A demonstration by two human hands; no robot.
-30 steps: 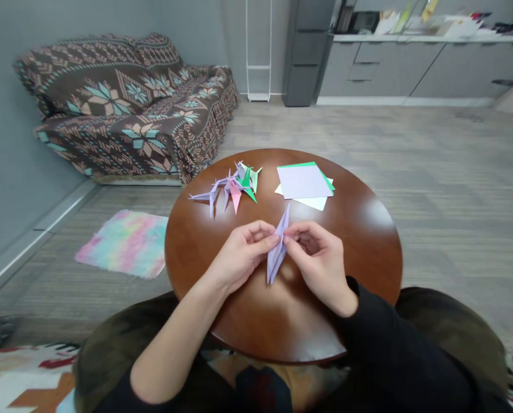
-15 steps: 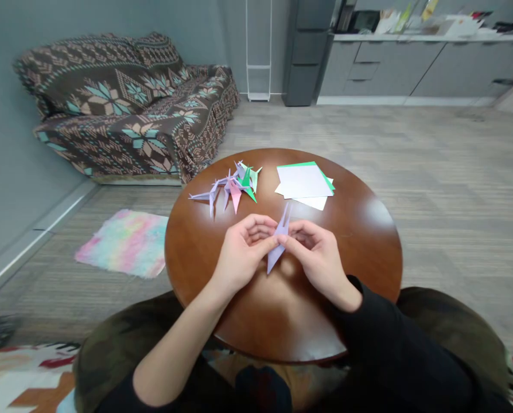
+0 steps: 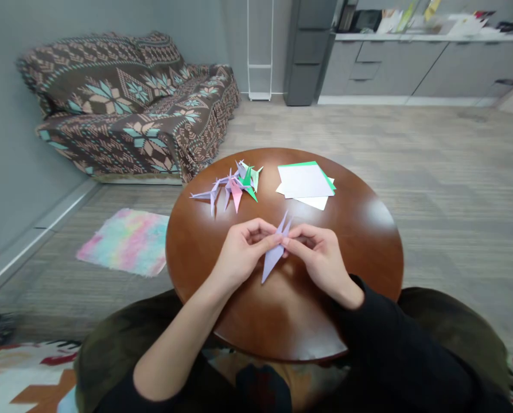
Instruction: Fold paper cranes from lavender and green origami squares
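Observation:
A narrow folded lilac paper piece (image 3: 274,255) is held just above the round brown table (image 3: 360,229), its long point aimed down toward me and two thin tips splayed at the top. My left hand (image 3: 243,255) pinches its left side with thumb and fingers. My right hand (image 3: 321,258) pinches its right side, fingers curled. Both hands meet at the middle of the piece.
Several finished folded paper figures (image 3: 234,186) in lilac, pink and green lie at the table's far left. A stack of square paper sheets (image 3: 306,182) lies at the far middle. A patterned sofa (image 3: 123,103), a pastel rug (image 3: 125,241) and grey cabinets (image 3: 411,69) surround the table.
The lilac piece went from one long closed strip to a shape with two thin tips spread at the top, and it has tilted slightly. Both hands stayed pinched on it.

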